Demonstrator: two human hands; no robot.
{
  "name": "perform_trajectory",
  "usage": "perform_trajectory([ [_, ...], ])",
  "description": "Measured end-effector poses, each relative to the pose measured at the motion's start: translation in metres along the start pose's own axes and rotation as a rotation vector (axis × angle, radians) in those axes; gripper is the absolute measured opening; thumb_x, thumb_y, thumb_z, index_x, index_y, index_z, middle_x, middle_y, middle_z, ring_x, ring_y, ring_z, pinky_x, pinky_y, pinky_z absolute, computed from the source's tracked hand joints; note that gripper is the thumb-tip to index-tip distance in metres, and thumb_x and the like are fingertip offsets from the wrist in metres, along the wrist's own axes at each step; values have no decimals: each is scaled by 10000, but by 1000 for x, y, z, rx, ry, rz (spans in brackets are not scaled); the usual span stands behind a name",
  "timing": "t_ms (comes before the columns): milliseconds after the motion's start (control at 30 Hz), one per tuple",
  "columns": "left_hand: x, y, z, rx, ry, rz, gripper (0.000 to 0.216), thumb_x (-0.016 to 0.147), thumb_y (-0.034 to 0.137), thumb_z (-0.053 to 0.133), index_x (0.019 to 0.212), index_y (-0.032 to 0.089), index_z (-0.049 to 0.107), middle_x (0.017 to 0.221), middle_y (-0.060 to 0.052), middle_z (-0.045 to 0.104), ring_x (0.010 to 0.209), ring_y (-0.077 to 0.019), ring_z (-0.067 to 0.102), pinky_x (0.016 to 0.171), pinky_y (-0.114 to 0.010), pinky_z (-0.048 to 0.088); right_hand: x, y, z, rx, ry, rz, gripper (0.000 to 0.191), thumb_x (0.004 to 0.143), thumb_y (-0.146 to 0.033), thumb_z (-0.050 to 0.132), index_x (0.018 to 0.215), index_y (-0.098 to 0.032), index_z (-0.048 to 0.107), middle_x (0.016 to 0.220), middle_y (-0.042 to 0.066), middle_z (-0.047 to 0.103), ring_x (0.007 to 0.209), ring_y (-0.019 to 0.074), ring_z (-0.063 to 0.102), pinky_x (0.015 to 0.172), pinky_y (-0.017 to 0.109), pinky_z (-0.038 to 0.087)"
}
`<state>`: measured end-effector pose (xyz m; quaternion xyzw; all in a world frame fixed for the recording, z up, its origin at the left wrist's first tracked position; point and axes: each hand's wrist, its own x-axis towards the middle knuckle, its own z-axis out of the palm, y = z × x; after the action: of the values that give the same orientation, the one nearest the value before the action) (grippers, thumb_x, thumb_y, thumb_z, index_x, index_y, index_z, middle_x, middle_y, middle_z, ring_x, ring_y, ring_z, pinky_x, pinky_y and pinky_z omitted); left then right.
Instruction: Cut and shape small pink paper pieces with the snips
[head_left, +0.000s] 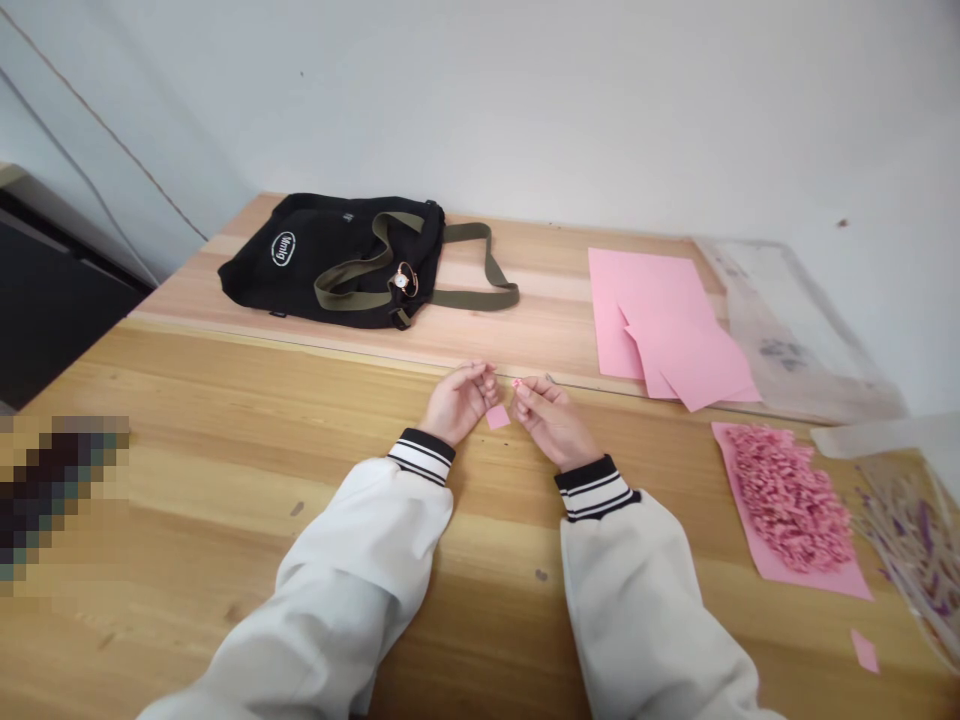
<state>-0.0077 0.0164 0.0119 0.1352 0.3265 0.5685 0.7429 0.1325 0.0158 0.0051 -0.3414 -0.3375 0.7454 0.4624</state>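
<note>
My right hand (551, 415) pinches a tiny pink piece (517, 383) between thumb and forefinger; it looks like crumpled or folded paper. My left hand (461, 402) is just to its left, palm turned inward and fingers curled together. Whether anything is inside those fingers I cannot make out. A small pink paper square (498, 416) shows below the left fingertips, between the two hands; I cannot tell if the fingers touch it. Over to the right, a heap of small crinkled pink bits (791, 500) lies on a pink sheet (814, 583).
A black bag (330, 260) with olive straps and a wristwatch (403, 281) on it lies at the back left. Pink sheets (660, 310) lie back right, by a clear plastic sleeve (787, 320). A clear bag with purple stems (911, 530) and a pink scrap (865, 650) are far right.
</note>
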Motion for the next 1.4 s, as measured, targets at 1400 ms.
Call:
perform_trajectory([
  [1400,0,-1,-2,28,-20,2,111,777,135,544,696,119,618,533,2,509,526,-102,501,567,-241,418,1,3,0,52,33,10,243,463,-283,894,618,-223,717,661,-34,704,590,74,589,620,240,492],
])
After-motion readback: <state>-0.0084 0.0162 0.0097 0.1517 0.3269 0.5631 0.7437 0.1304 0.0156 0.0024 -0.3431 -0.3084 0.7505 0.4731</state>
